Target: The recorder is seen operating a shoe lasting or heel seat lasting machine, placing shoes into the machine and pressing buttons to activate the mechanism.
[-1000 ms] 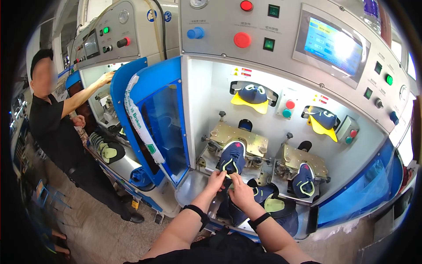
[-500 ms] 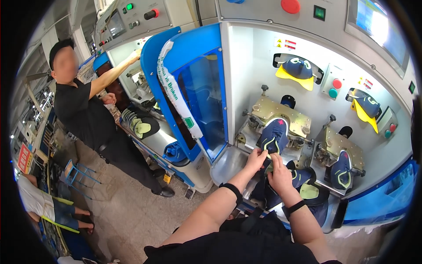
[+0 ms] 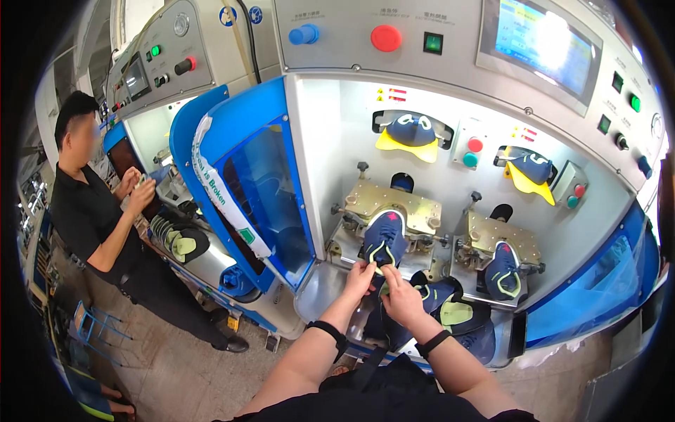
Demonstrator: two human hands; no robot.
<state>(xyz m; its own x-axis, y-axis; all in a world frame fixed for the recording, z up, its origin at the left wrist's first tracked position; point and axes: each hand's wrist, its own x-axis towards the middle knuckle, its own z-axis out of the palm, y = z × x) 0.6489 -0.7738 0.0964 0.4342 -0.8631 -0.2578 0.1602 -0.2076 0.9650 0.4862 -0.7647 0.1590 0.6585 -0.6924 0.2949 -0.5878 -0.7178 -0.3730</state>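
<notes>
Both my hands are at the near end of a navy shoe upper [image 3: 385,235] with pale green edging and a red mark, which sits in the machine's left metal clamp station [image 3: 415,209]. My left hand [image 3: 361,278] pinches its edge from the left. From the right, the fingers of my right hand [image 3: 403,298] close on the same edge; the fingertips partly hide it. A second navy upper [image 3: 503,271] rests at the right station [image 3: 503,235]. Just below and right of my hands lie several more navy uppers [image 3: 478,327], one with a light green lining.
Above the stations hang two navy-and-yellow pieces [image 3: 408,133], with red and green buttons [image 3: 472,151] between them. A blue-framed door [image 3: 256,176] stands to the left. Beyond it a co-worker [image 3: 95,190] stands at a neighbouring machine. A blue stool [image 3: 98,325] is on the floor.
My view has swung right, so the scene sits farther left in the picture. My hands stay at the upper's edge. The co-worker's raised arm has come down, hands now together in front.
</notes>
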